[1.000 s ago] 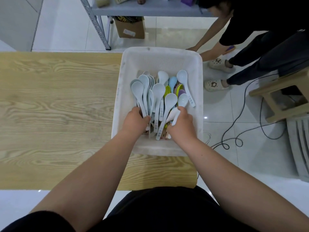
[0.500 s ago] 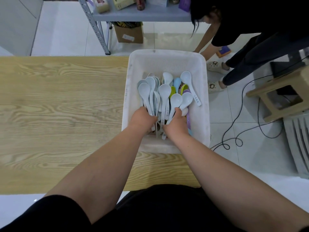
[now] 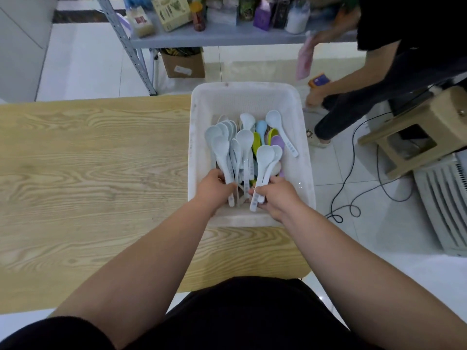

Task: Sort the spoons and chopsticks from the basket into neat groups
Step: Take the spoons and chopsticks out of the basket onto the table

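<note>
Head view: L hand (image 3: 214, 184) curled round handles of pale spoon bunch (image 3: 222, 147); R hand (image 3: 276, 195) pinches two white spoons (image 3: 265, 155) by handles. All in white basket (image 3: 252, 97) at worktop (image 3: 88, 160) right end, coloured spoons (image 3: 256, 142) between.

A gray shelf (image 3: 227, 37) full of boxes stands behind the wooden table (image 3: 88, 173), with a cardboard box (image 3: 184, 65) under the shelf. A person in black (image 3: 404, 59) bends near a stool (image 3: 417, 132) and a black cable (image 3: 353, 198).
</note>
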Demonstrator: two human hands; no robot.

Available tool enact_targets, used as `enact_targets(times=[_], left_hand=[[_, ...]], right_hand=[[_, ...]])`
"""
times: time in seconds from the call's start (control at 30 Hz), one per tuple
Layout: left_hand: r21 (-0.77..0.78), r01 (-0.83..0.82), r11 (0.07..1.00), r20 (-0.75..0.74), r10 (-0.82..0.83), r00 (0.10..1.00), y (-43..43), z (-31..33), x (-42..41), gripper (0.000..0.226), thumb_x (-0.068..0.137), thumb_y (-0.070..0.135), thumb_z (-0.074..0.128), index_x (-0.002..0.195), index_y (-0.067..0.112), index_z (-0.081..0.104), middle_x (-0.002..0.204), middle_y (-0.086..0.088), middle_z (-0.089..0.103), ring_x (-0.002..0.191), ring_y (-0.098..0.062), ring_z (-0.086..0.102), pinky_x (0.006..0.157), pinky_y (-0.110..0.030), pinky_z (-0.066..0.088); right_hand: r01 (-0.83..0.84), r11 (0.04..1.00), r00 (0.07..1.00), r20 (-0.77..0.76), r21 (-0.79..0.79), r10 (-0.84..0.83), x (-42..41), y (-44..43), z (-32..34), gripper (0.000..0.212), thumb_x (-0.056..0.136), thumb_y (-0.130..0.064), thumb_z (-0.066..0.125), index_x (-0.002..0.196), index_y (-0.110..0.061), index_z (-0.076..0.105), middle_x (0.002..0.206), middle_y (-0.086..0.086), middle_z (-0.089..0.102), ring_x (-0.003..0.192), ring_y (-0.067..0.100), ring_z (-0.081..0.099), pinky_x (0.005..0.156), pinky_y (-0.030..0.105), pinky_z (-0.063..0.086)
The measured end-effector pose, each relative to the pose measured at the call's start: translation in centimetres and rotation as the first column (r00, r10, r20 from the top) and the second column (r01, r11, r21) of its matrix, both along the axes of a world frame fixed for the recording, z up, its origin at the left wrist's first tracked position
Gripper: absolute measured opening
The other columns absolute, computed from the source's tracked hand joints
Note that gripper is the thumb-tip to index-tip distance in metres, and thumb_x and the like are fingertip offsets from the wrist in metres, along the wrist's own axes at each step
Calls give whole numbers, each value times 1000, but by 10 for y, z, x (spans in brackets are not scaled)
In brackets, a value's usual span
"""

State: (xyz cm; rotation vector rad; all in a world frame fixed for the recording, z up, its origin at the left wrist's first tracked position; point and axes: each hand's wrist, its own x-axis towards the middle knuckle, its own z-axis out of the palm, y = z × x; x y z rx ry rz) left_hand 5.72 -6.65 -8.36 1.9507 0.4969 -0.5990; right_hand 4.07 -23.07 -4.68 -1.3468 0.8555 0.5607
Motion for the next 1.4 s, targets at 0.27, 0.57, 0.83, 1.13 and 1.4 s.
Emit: enact_targets(times=[0.27, 0.57, 0.83, 1.13, 1.4], left_hand=[[-447, -56, 893, 41, 83, 996, 1, 55, -65, 24, 84, 16, 76, 102, 25, 63, 92, 1, 76, 84, -18, 76, 65, -31, 60], [-307, -172, 936, 143, 224, 964, -9, 97, -152, 25, 84, 21, 81, 100, 23, 62, 93, -1, 76, 82, -21, 76, 74, -49, 63], [-269, -493, 827, 34, 520, 853, -13, 115, -266, 32, 69, 34, 81, 92, 36, 59, 91, -6, 78, 81, -30, 76, 80, -56, 60], [-288, -711, 641, 35, 749, 661, 41, 106, -371, 39, 65, 30, 80, 97, 32, 58, 83, -9, 77, 68, -28, 72, 64, -42, 54], [-344, -712, 612, 62, 771, 633, 163, 106, -437, 30, 71, 26, 76, 91, 40, 58, 86, -2, 78, 65, -21, 71, 52, -28, 47]], right_hand=[[-53, 987, 978, 210, 155, 19, -42, 5, 37, 34, 92, 13, 56, 116, -9, 64, 102, 7, 75, 94, 22, 73, 84, 44, 60], [-315, 895, 940, 238, 317, 246, -97, 4, 57, 31, 94, 6, 58, 115, -12, 71, 116, 24, 70, 108, 34, 69, 97, 51, 54], [-480, 659, 867, 195, 579, 459, -173, 19, 40, 25, 94, -5, 61, 115, -11, 74, 111, 31, 62, 98, 39, 59, 87, 49, 51], [-769, 455, 605, 283, 449, 744, -235, 105, 48, 24, 100, -6, 56, 121, -6, 68, 115, 22, 71, 96, 30, 70, 76, 39, 59], [-898, 405, 440, 335, 172, 833, -280, 249, 63, 19, 102, -15, 55, 115, -13, 69, 104, 13, 76, 94, 32, 74, 77, 40, 60]])
